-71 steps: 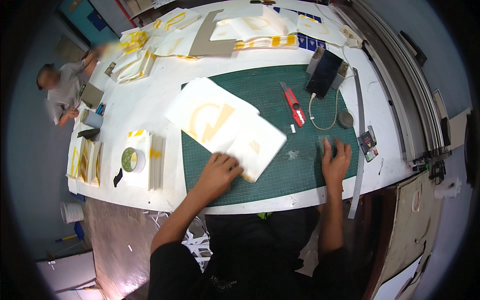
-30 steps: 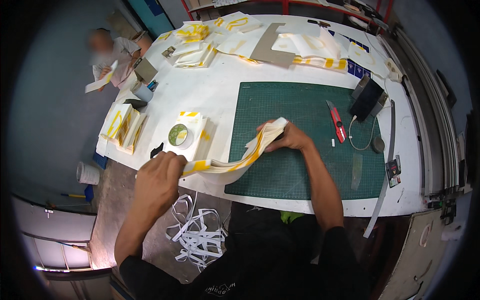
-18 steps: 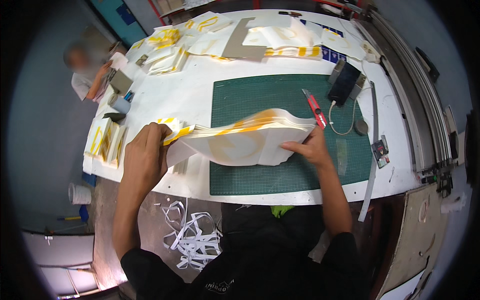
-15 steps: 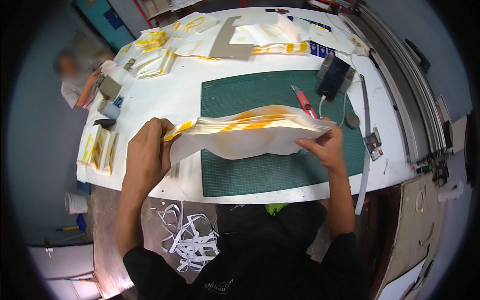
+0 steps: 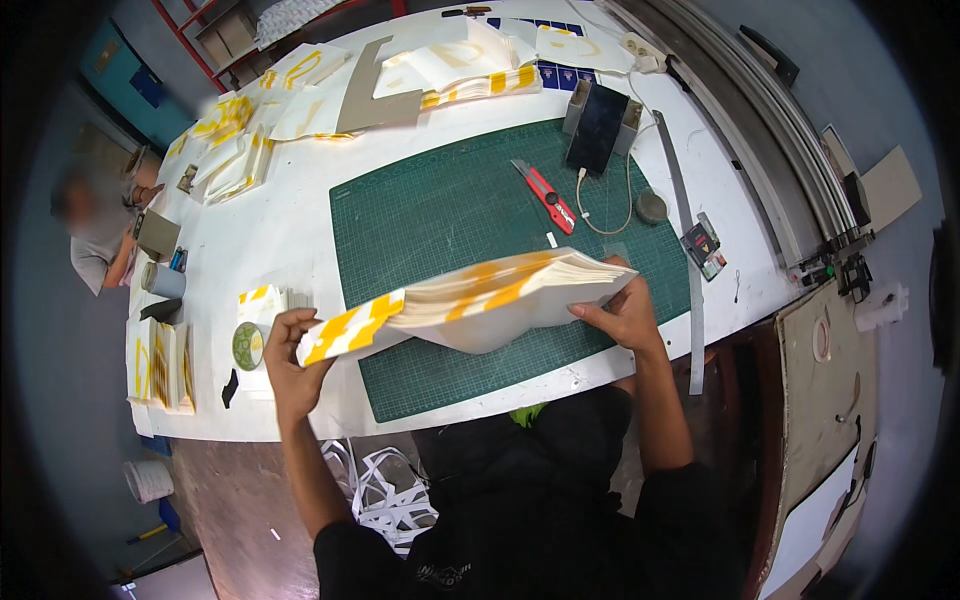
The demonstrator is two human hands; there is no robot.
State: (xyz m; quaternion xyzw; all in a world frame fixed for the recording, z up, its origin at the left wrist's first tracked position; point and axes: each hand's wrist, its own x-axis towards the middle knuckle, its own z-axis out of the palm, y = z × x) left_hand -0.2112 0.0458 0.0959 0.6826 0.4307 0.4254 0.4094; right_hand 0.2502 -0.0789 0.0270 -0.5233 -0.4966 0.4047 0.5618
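A thick stack of white paper sheets with yellow stripes (image 5: 480, 312) is held up between my two hands, above the near part of a green cutting mat (image 5: 430, 185). My left hand (image 5: 293, 362) grips its striped left end. At the opposite end, my right hand (image 5: 628, 310) pinches the right corner, thumb on the near face and the other fingers mostly hidden behind. The sheets' edges fan slightly along the top, and the near face bulges downward. A red utility knife (image 5: 546, 200) lies on the mat beyond the stack.
A phone (image 5: 597, 130) leans between grey blocks, near a round tin (image 5: 651, 207) and a steel ruler (image 5: 683, 220). A tape roll (image 5: 247, 345) sits left of my left hand. Paper piles (image 5: 235, 165) cover the far table. Another person (image 5: 98, 235) is at the left edge.
My left hand has shifted its hold toward the stack's end, exposing more of the yellow stripes. The stack tilts lower at its left. The whole view has swung, revealing the tape roll.
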